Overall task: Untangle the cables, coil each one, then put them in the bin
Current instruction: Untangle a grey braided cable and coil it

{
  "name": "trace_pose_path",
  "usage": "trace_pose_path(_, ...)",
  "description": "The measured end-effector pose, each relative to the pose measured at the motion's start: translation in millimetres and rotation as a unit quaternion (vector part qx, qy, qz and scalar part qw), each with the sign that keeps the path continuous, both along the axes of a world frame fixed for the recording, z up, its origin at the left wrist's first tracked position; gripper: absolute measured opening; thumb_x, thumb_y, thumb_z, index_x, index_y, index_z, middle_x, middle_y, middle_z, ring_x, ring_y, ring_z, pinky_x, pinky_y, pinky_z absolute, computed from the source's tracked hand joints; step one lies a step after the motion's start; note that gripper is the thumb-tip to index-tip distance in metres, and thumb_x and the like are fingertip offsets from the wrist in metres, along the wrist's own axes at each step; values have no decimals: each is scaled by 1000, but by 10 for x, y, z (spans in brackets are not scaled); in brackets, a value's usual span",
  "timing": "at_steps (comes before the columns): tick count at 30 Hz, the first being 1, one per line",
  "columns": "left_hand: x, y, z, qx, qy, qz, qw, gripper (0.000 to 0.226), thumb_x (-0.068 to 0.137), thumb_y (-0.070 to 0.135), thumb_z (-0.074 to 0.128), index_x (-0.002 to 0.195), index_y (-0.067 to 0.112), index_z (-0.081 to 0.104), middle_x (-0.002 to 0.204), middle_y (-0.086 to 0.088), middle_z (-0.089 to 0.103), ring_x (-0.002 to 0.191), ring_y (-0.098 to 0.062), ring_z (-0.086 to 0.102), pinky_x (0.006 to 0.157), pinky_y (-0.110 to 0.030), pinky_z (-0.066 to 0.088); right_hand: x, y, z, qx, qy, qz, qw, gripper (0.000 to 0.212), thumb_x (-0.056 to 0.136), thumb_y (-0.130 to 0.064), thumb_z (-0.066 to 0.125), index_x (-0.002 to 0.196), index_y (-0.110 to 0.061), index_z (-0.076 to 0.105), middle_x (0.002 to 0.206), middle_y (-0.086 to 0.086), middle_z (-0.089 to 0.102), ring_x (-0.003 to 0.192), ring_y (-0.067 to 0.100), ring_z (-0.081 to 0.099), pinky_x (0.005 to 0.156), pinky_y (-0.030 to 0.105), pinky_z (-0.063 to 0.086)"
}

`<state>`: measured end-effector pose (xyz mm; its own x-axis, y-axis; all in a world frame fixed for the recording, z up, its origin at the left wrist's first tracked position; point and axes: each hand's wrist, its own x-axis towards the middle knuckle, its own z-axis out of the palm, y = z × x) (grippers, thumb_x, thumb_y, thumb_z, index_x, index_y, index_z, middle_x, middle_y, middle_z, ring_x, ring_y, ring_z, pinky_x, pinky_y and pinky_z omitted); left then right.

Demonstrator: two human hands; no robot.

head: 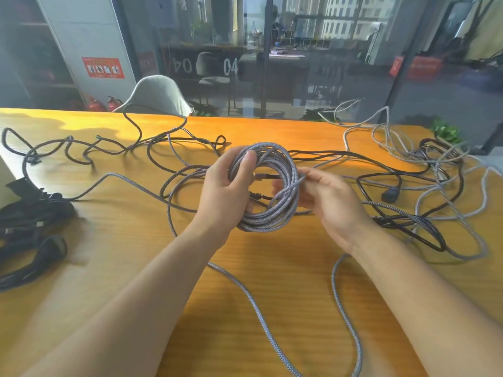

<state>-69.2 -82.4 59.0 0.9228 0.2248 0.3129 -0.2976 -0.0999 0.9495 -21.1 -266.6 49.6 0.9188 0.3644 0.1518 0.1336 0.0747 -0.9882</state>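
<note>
Two hands are working above the wooden surface [272,281]: I am seeing the left hand [226,194] gripping the grey braided coil [272,213], thumb lying over its turns, while the right hand [324,197] is pinching a strand at the coil's right edge. Loose dark cables [109,151] are sprawling far left, grey ones [394,140] far right, and black bundles [30,221] are lying at the left edge.

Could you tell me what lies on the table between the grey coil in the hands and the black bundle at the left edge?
In the head view, one loose grey cable strand crosses bare wooden table between the coil and the black bundle.
</note>
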Motion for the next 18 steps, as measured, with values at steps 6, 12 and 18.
trace_pose_path(6, -28, -45, 8, 87, -26, 46, 995, 16, 109, 37, 51, 107, 34, 66, 66, 7, 55, 49, -22, 51, 46, -35, 46, 4, -33, 41, 22, 142, 65, 988, 57, 108, -48, 42, 128, -1, 67, 118, 21, 74, 111, 34, 71, 101, 46, 55)
trace_pose_path(12, -19, -24, -3, 132, -30, 66, 989, 15, 109, 38, 51, 106, 37, 65, 64, 12, 56, 51, -19, 52, 49, -37, 48, -21, -12, 40, 30, 164, 65, 984, 36, 108, -21, 53, 128, 6, 66, 121, 23, 74, 110, 37, 72, 89, 39, 63)
trace_pose_path(18, 5, -50, -36, 113, -15, 50, 992, 20, 109, 41, 49, 108, 31, 66, 65, 6, 50, 52, -17, 47, 45, -37, 49, -88, 36, 92, 125, 219, 116, 961, 44, 112, -29, 41, 140, 0, 59, 115, 18, 74, 103, 32, 74, 96, 44, 58)
